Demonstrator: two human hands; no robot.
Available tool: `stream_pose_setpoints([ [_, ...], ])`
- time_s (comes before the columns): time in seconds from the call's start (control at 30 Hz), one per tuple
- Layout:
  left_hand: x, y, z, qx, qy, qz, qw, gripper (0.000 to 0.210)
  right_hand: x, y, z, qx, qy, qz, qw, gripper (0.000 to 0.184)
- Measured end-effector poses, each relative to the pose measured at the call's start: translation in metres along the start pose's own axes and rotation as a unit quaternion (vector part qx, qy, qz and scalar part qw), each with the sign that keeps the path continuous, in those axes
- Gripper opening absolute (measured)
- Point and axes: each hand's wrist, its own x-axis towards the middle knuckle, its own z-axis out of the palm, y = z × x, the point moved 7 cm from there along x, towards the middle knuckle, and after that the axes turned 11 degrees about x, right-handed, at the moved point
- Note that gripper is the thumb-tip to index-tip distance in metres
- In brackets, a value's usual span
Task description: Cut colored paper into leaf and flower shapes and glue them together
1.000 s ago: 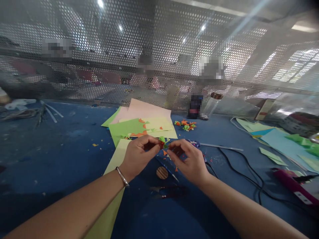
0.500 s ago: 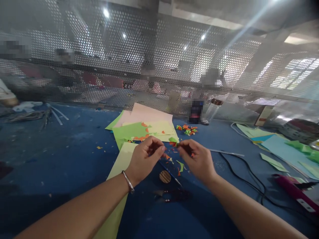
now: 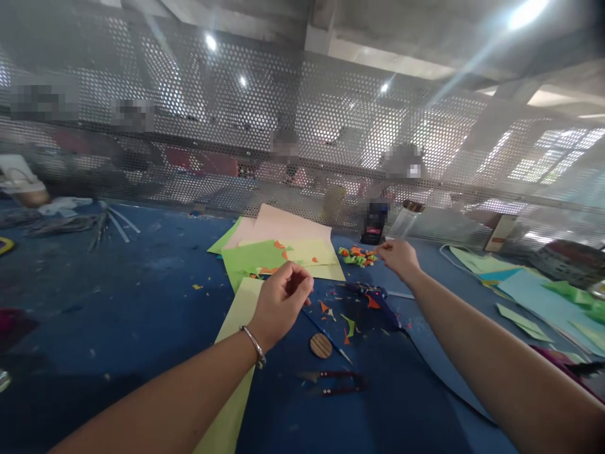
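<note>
Right arm: we stretch it far forward across the blue table [image 3: 142, 296], forearm slanting up from the lower right.
Right hand [image 3: 399, 257]: fingertips pinched together just beside the pile of folded paper pieces [image 3: 357, 255], orange and green; we cannot tell whether they touch it or hold anything.
Left arm: bent inward, a metal bracelet [image 3: 254, 345] at the wrist.
Left hand [image 3: 283, 299]: raised above the yellow-green paper strip [image 3: 231, 353], fingers curled loosely, thumb against forefinger, nothing visible in the grip.
Paper pile: behind the stacked coloured sheets [image 3: 283, 243], near the mesh wall [image 3: 302, 139].
Nearby: snips [image 3: 335, 381], wooden disc [image 3: 321, 345], paper scraps [image 3: 347, 321].
</note>
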Motion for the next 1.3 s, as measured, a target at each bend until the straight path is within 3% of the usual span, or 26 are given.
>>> stream_pose_setpoints([
  [0.17, 0.003, -0.006, -0.001, 0.006, 0.004, -0.003, 1.000, 0.015, -0.030, -0.002, 0.008, -0.030, -0.034, -0.021, 0.999, 0.024],
  [0.43, 0.008, -0.015, 0.001, 0.064, 0.003, -0.018, 0.998, 0.011, -0.126, -0.063, 0.026, 0.002, -0.207, -0.106, 0.972, 0.030],
  [0.57, 0.007, -0.018, 0.008, 0.142, -0.076, -0.020, 0.987, 0.018, -0.168, -0.084, 0.040, 0.029, -0.327, -0.122, 0.937, 0.022],
  [0.73, -0.008, -0.004, 0.028, 0.298, -0.219, 0.066, 0.927, 0.017, -0.199, -0.089, 0.051, 0.006, -0.437, -0.140, 0.888, 0.015],
  [0.87, -0.024, 0.007, 0.044, 0.333, -0.301, 0.098, 0.888, 0.029, -0.207, -0.088, 0.053, -0.038, -0.449, -0.161, 0.878, 0.009],
  [1.0, -0.033, 0.013, 0.051, 0.340, -0.346, 0.107, 0.868, 0.031, -0.210, -0.088, 0.056, -0.055, -0.443, -0.174, 0.878, 0.002],
  [1.13, -0.033, 0.015, 0.053, 0.311, -0.359, 0.087, 0.876, 0.030, -0.212, -0.087, 0.057, -0.092, -0.434, -0.181, 0.878, 0.005],
  [1.3, -0.031, 0.014, 0.056, 0.271, -0.320, 0.085, 0.904, 0.015, -0.203, -0.075, 0.044, -0.165, -0.430, -0.155, 0.874, 0.004],
])
